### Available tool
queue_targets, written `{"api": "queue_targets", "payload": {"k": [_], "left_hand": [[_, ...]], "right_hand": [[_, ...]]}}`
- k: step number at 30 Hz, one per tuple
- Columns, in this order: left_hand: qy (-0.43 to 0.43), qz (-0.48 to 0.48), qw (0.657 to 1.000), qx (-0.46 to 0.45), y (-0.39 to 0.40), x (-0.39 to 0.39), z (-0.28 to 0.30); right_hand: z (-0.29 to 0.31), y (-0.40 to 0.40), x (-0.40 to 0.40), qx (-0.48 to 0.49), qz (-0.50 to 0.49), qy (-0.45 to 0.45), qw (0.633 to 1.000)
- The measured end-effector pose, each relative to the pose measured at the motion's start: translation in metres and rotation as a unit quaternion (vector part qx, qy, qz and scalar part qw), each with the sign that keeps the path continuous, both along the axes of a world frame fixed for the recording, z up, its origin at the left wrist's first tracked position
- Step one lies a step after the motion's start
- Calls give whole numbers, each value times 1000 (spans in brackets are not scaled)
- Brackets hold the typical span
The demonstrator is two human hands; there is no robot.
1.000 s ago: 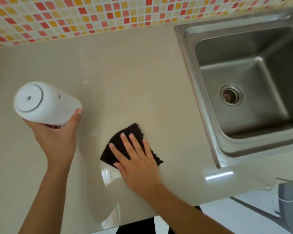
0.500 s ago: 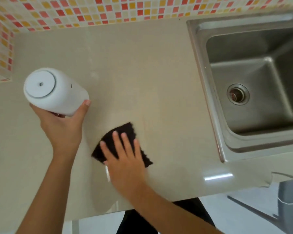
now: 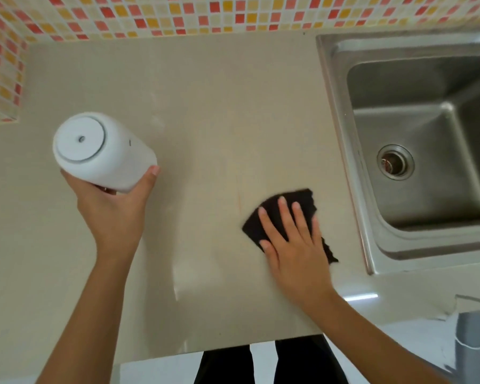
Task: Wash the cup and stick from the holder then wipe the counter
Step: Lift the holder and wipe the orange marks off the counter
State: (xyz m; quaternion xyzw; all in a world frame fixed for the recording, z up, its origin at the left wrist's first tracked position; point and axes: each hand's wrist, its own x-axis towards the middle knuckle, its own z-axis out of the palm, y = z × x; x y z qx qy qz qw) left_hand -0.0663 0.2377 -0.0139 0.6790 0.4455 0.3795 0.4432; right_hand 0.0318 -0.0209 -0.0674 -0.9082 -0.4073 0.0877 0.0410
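The left hand (image 3: 114, 212) is gripping a white holder (image 3: 103, 151) in the left part of the frame, fingers wrapped under it and the thumb pressing its lower right edge. The holder is being held up off the counter (image 3: 205, 106), tilted so that its round flat end with a small centre hole is facing the camera. No cup or stick is showing in this view.

The right hand (image 3: 294, 245) is lying flat, fingers spread apart, palm down on a dark cloth (image 3: 283, 209) right of centre. It is pressing the cloth onto the beige counter rather than closing around it. The cloth is sticking out past the fingertips toward the top and past the little-finger side toward the lower right, and it is lying just beside the left rim of the steel sink (image 3: 341, 134), which is filling the right side of the frame. The sink's round drain (image 3: 395, 161) is sitting near the middle of its basin.

A wall of red, orange and cream tiles (image 3: 178, 15) is running along the top edge and down the upper left corner. A grey container (image 3: 474, 336) is showing at the lower right corner.
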Motion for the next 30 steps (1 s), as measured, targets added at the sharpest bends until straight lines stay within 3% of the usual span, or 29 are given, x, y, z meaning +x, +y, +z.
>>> {"api": "queue_targets", "payload": {"k": [5, 7, 11, 16, 21, 26, 30], "left_hand": [[8, -9, 1000, 5, -1, 1, 1], [9, -8, 1000, 13, -1, 0, 4], [-11, 1, 1000, 8, 5, 0, 9], [-29, 13, 999, -5, 9, 8, 13], [-15, 3, 1000, 6, 11, 9, 19], [-20, 1, 1000, 11, 7, 6, 21], [-23, -7, 1000, 15, 3, -1, 22]], "right_hand": [[-1, 142, 72, 9, 7, 19, 1000], [-5, 154, 77, -13, -6, 32, 999], [-5, 76, 4, -2, 9, -13, 1000], [2, 4, -59, -32, 92, 21, 995], [-3, 89, 24, -6, 25, -11, 1000], [3, 194, 126, -2, -34, 20, 999], [-6, 210, 142, 19, -55, 18, 998]]}}
